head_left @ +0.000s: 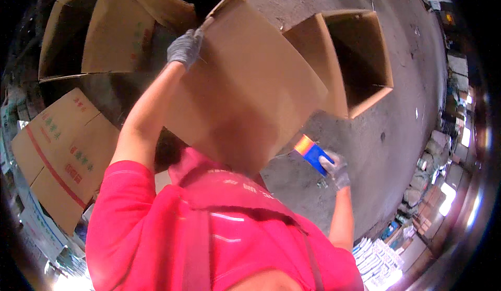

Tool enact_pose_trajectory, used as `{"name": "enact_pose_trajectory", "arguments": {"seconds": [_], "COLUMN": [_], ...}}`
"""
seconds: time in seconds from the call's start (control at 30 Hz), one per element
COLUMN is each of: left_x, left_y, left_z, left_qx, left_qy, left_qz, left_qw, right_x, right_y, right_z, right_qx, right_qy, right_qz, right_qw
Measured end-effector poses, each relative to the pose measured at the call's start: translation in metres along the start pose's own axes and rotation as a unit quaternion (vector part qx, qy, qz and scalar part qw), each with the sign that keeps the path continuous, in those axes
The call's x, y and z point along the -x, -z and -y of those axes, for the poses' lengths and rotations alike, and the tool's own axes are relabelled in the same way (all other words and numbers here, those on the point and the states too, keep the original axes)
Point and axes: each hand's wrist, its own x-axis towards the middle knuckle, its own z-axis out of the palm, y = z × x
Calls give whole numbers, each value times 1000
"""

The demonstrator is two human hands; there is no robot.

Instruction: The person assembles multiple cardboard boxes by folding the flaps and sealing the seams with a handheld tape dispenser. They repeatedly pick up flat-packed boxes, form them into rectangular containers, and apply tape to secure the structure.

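My left hand [186,48], in a grey glove, is closed on the upper left edge of a large brown cardboard box [245,77]. The box is tilted in front of my body, with a broad plain side facing me. Low on the right, my right hand [338,170], also gloved, grips a blue block-like tool [314,155] with an orange end. It looks like a tape dispenser, though its kind is not certain. The orange end points up and left, near the box's lower right edge but apart from it. The box's far side is hidden.
An open cardboard box [360,56] lies beyond the held one on the right. Another open box [112,35] is at the far left, and a printed carton [65,155] with a red stripe sits near left. Along the right run stacked goods [417,186]. Bare concrete floor [407,108] lies between.
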Motion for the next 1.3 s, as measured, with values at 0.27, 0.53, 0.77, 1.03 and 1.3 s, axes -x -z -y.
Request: {"name": "enact_pose_trajectory", "arguments": {"seconds": [0.27, 0.53, 0.77, 1.03, 1.3], "left_x": [-5, 68, 219, 221, 223], "left_y": [-19, -54, -172, -179, -188], "left_z": [2, -92, -184, -188, -189], "left_qx": [-48, -234, -94, -128, -109], "left_qy": [-49, -318, -569, -576, -556], "left_qz": [-111, -95, 32, 25, 24], "left_qw": [991, 914, 817, 807, 823], "right_x": [14, -98, -145, -138, -140], "right_y": [-4, -101, -160, -111, -152], "right_z": [-71, -49, -151, -40, -38], "right_qx": [184, 244, 301, 404, 423], "right_qy": [-116, -46, -37, 90, 147], "right_qz": [-37, -80, -46, 36, -40], "right_qw": [975, 965, 952, 910, 893]}}
